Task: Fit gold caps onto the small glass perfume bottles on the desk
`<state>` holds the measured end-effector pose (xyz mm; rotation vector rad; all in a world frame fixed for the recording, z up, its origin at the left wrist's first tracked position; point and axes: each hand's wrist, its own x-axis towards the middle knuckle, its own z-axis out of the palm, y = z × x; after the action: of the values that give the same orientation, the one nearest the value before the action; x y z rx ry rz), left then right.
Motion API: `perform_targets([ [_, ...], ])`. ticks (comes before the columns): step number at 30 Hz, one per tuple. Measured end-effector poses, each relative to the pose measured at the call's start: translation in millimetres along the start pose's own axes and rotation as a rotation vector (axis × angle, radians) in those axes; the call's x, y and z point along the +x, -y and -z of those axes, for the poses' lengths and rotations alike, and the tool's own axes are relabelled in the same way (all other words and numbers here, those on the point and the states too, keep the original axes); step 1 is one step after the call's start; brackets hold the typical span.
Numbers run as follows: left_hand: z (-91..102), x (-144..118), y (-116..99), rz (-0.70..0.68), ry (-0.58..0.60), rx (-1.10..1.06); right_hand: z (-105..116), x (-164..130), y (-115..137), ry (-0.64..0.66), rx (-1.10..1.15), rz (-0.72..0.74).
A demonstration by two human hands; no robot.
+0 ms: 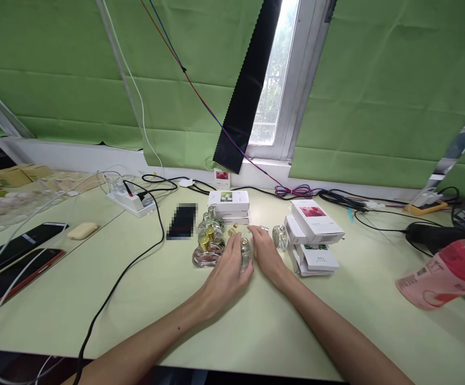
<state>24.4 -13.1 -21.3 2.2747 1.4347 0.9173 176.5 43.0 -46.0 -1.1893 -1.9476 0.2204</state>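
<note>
A small clear glass perfume bottle (245, 255) with a gold neck stands in my left hand (226, 267), fingers behind it and thumb at its near side. My right hand (265, 251) rests on the table just right of it, fingers stretched forward and apart from the bottle. A small clear piece (263, 228) shows by its fingertips. Small gold pieces (233, 231) lie beyond my left fingers. Left of that hand stand several glass bottles with gold tops, the nearest a pinkish bottle (206, 258). Right of my right hand, another clear glass bottle (280, 237) lies on its side.
White boxes (316, 219) are stacked at right, and more white boxes (232, 201) stand behind the bottles. A dark phone (182, 222), power strip (130, 200) and cables lie to the left. A pink drink bottle (433, 280) lies at far right.
</note>
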Motion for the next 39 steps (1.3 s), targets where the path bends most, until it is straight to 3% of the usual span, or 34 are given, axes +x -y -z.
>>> perform_targets([
  [15,9.9,0,-14,0.068,0.068,-0.047,-5,39,1,0.270,-0.157,0.067],
  [39,10.9,2,-13,0.081,0.066,-0.048,-13,48,-6,0.303,-0.256,0.181],
])
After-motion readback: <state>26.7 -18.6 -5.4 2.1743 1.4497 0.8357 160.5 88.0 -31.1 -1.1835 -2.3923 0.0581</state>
